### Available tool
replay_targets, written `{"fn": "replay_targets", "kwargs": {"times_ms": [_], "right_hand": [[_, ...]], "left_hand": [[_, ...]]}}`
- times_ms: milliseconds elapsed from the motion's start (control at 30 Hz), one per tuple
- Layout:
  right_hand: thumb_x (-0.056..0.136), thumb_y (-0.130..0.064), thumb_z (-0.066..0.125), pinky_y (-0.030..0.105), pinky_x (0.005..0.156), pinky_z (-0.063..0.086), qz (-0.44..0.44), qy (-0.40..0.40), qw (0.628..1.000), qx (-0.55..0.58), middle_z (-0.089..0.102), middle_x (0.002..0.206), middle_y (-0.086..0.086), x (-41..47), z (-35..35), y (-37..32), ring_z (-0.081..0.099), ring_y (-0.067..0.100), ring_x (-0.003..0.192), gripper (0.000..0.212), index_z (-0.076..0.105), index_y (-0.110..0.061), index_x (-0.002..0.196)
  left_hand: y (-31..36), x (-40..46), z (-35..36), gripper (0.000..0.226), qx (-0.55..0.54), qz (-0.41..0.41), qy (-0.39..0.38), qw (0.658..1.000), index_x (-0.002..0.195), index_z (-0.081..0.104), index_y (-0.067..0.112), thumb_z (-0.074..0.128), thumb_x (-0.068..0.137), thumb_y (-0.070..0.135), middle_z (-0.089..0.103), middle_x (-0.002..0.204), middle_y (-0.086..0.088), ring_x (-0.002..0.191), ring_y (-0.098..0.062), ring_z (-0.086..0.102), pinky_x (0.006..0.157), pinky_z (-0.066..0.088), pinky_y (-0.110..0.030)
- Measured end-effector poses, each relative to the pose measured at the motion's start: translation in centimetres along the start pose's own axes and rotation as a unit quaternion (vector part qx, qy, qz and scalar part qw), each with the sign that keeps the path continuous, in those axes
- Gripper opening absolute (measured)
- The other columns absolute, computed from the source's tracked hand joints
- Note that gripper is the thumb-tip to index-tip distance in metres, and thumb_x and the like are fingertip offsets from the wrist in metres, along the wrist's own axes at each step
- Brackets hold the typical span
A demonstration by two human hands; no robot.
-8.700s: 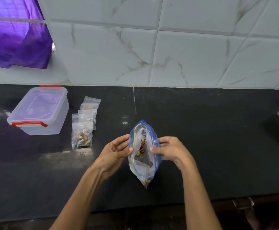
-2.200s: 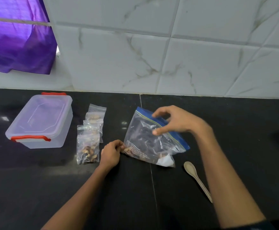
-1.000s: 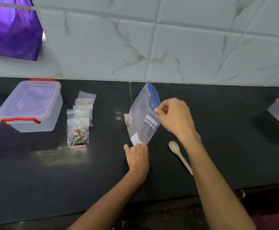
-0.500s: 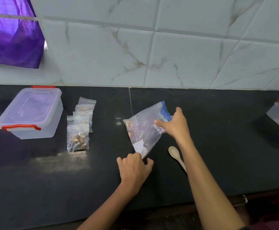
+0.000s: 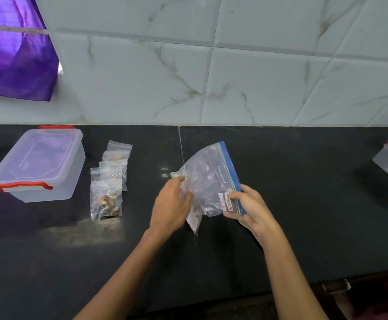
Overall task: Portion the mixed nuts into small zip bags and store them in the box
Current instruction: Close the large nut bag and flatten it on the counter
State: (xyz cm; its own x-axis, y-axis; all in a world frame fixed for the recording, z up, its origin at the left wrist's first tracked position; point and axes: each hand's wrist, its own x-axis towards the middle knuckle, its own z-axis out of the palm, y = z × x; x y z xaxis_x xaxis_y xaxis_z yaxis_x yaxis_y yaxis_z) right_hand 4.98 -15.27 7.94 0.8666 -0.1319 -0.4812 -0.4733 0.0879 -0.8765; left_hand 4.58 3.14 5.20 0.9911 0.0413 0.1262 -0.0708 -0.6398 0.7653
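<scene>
Clear large zip bag (image 5: 208,181), near-empty, above the black counter (image 5: 303,215) — left hand (image 5: 171,205) gripping its side, right hand (image 5: 249,204) pinching the blue seal corner; best flattened before setting aside.

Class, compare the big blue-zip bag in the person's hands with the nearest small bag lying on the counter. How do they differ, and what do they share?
The big bag is much larger than the small bag. The big bag has a blue zip strip; the small bag shows none. The left hand and right hand hold the big bag up, crumpled; the small bag lies flat on the counter, untouched. The small bag shows a clump of nuts; the big bag looks nearly empty. Both are clear plastic.
</scene>
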Motion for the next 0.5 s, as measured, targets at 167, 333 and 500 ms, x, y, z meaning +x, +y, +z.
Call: {"fn": "replay_targets", "kwargs": {"times_ms": [167, 333, 500], "right_hand": [[0.088, -0.033, 0.065, 0.029, 0.062, 0.057, -0.065, 0.064, 0.989, -0.120, 0.070, 0.097, 0.004, 1.6, -1.8, -0.5, 0.068, 0.015, 0.083, 0.027, 0.061, -0.014, 0.107], [0.085, -0.023, 0.070, 0.042, 0.074, 0.059, -0.176, 0.075, 0.974, -0.122, 0.070, 0.098, 0.011, 3.3, -2.4, -1.7, 0.070, 0.024, 0.086, 0.017, 0.066, -0.016, 0.100], [0.065, -0.047, 0.081, 0.039, 0.092, 0.052, -0.151, 0.139, 0.951, 0.231, 0.066, 0.116, -0.001, 3.4, 0.4, 1.4, 0.065, 0.017, 0.103, 0.078, 0.049, -0.020, 0.130]], "left_hand": [[-0.9, 0.3, 3.0, 0.058, 0.080, 0.038, -0.162, 0.983, 0.149, 0.025, 0.012, 0.037, 0.100, 0.041, 0.022, 0.158, -0.005, 0.144, -0.019, 0.022, 0.115, 0.022, -0.031], [-2.5, 0.2, 4.1, 0.064, 0.110, 0.014, -0.217, 0.970, 0.151, 0.016, 0.011, 0.030, 0.100, 0.046, 0.010, 0.160, -0.005, 0.147, -0.021, 0.012, 0.118, 0.018, -0.036], [-3.5, 0.3, 4.8, 0.068, 0.176, -0.024, -0.221, 0.959, 0.153, 0.002, 0.014, 0.026, 0.100, 0.050, -0.002, 0.161, -0.001, 0.148, -0.025, 0.002, 0.120, 0.011, -0.042]]}}
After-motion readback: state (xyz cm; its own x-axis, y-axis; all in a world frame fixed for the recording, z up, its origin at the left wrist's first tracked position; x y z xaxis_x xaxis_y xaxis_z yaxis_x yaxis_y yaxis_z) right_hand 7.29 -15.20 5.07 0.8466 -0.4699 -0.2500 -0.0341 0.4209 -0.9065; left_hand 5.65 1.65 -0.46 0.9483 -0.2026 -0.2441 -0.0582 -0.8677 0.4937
